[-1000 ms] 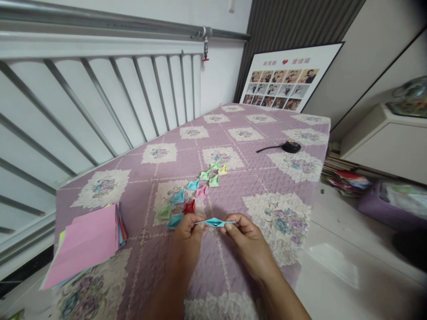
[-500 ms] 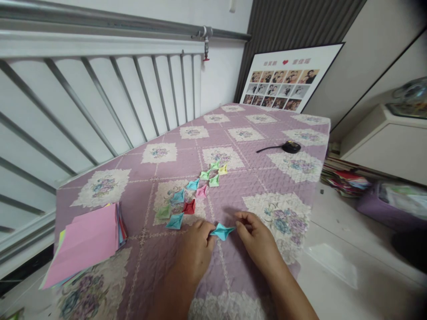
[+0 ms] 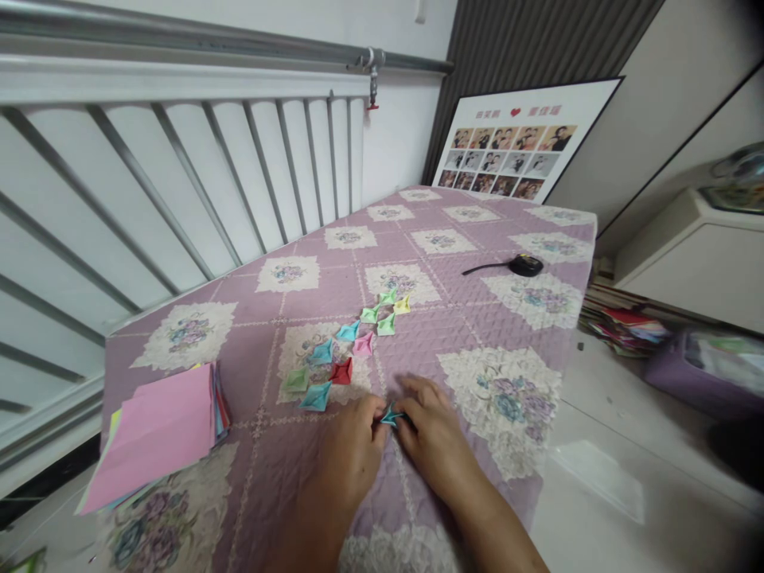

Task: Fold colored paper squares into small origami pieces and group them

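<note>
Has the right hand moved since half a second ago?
Yes: the right hand has moved left, nearer the red folded paper.

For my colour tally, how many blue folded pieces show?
4: held piece between left hand and right hand; near piece ending the right row; middle piece and far piece adjacent in the left row.

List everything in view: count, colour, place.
Folded papers: ten, multicoloured, centre
Held paper: one, blue, between hands
Paper stack: one, pink top, left
Strapped object: one, black, right
Cloth: one, purple, beneath papers
Photo board: one, white, back
Ribbed panel: one, grey, back
Radiator: one, white, left
Pipe: one, grey, above radiator
Valve: one, red-handled, below pipe
Cabinet: one, white, far right
Floor papers: several, multicoloured, right
Bin: one, purple, right floor
Left hand, right hand: two, bare, front
</note>
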`<state>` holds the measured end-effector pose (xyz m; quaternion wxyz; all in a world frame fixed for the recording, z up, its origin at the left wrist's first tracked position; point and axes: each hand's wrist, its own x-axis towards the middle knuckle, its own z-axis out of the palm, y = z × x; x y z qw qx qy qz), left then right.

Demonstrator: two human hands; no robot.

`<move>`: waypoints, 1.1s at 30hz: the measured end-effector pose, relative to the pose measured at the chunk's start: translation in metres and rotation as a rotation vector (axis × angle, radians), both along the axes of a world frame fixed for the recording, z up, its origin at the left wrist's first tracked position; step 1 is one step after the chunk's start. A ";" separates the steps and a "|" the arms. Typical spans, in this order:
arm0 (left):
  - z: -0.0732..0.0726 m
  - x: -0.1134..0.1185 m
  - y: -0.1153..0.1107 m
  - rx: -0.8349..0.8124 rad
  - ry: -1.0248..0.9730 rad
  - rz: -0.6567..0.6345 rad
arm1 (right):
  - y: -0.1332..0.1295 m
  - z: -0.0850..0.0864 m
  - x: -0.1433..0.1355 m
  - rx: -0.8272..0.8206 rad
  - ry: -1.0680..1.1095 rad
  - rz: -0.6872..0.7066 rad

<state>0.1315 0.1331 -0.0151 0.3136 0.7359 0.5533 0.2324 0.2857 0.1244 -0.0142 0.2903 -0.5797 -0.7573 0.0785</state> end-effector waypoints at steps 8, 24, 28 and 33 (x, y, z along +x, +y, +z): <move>0.001 0.000 -0.001 0.012 0.009 0.028 | -0.003 0.003 -0.004 -0.169 -0.208 -0.036; 0.003 0.002 -0.001 0.072 0.069 0.018 | -0.001 0.000 0.005 -0.048 0.180 -0.053; 0.003 0.002 -0.002 0.023 0.025 0.048 | -0.004 0.010 0.016 -0.111 0.388 -0.274; 0.005 0.003 -0.002 -0.006 0.041 0.070 | -0.012 0.018 0.015 -0.289 0.431 -0.185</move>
